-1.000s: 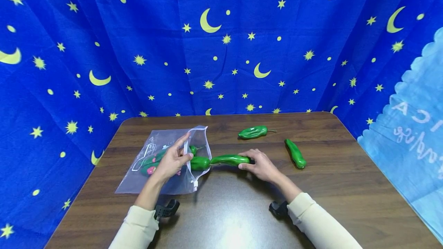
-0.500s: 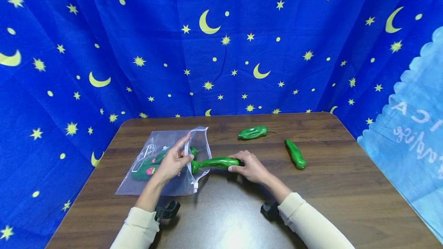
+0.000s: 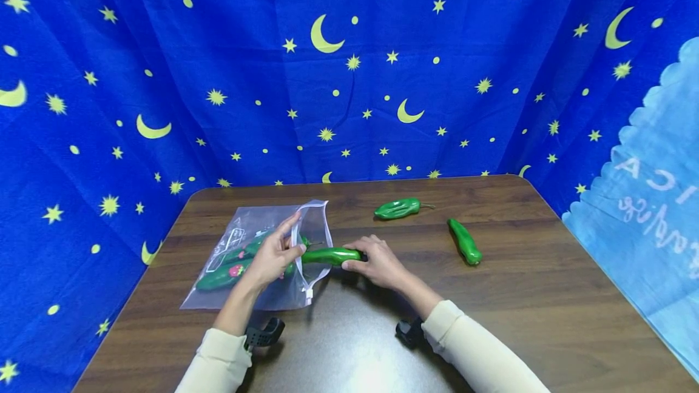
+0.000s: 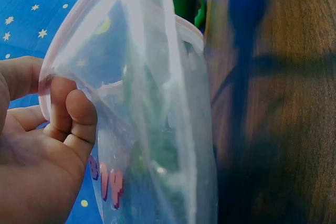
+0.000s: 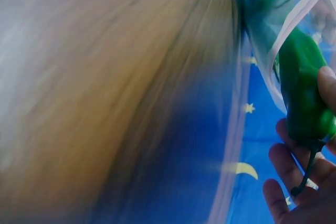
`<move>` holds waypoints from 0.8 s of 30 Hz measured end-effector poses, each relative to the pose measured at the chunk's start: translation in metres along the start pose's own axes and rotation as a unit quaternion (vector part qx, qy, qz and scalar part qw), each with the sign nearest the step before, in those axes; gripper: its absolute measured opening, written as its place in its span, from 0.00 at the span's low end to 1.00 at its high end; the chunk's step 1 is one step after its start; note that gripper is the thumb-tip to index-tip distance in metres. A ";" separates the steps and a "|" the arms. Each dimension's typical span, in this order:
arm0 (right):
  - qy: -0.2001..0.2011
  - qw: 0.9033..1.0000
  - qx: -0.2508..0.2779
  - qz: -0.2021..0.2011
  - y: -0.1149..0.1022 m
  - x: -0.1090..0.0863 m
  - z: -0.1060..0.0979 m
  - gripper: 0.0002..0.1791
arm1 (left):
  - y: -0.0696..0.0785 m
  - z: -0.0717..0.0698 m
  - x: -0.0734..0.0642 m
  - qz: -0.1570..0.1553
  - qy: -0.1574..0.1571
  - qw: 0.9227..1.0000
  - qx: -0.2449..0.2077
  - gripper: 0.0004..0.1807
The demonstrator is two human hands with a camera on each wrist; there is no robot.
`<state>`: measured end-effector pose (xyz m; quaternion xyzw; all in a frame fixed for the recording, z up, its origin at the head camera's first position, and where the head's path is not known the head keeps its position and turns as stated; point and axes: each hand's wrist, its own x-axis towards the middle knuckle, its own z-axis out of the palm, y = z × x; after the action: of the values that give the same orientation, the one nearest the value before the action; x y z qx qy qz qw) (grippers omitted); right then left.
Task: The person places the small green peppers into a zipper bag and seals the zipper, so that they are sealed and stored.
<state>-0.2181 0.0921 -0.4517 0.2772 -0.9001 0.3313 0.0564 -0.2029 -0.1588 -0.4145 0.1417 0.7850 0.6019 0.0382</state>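
Note:
A clear zip bag (image 3: 273,300) with pink prints lies on the left of the table, its mouth facing right. My left hand (image 3: 273,259) pinches the upper layer at the mouth between thumb and fingers and lifts it, as the left wrist view also shows. My right hand (image 3: 377,262) grips a green pepper (image 3: 330,256) by its stem end. The far end of this pepper is inside the bag's mouth; in the right wrist view its stem (image 5: 310,171) hangs by the fingers. Other green peppers (image 3: 218,278) lie inside the bag, partly hidden by my left hand.
Two more green peppers lie on the brown wooden table (image 3: 519,320): one (image 3: 397,208) at the back, one (image 3: 465,242) to the right. A blue curtain (image 3: 349,77) with moons and stars hangs behind the table. Black wrist straps (image 3: 264,333) sit below the hands.
My right hand has moved left with its pepper, whose far end has entered the bag. A pepper at the mouth has slid deeper inside. My left hand keeps its hold.

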 end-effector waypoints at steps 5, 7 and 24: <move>0.016 1.000 -0.014 -0.002 -0.007 0.007 0.005 0.21 | -0.001 0.000 0.000 -0.002 0.001 1.000 0.002 0.40; 0.024 0.999 -0.023 -0.008 -0.010 0.010 0.007 0.21 | 0.000 0.001 0.000 -0.005 0.003 1.000 0.000 0.40; 0.048 0.995 -0.083 -0.001 -0.021 0.030 0.024 0.23 | 0.003 0.002 -0.001 -0.012 -0.008 1.000 -0.011 0.40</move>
<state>-0.2301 0.0501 -0.4502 0.2560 -0.9205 0.2681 0.1232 -0.2007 -0.1563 -0.4121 0.1367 0.7796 0.6089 0.0533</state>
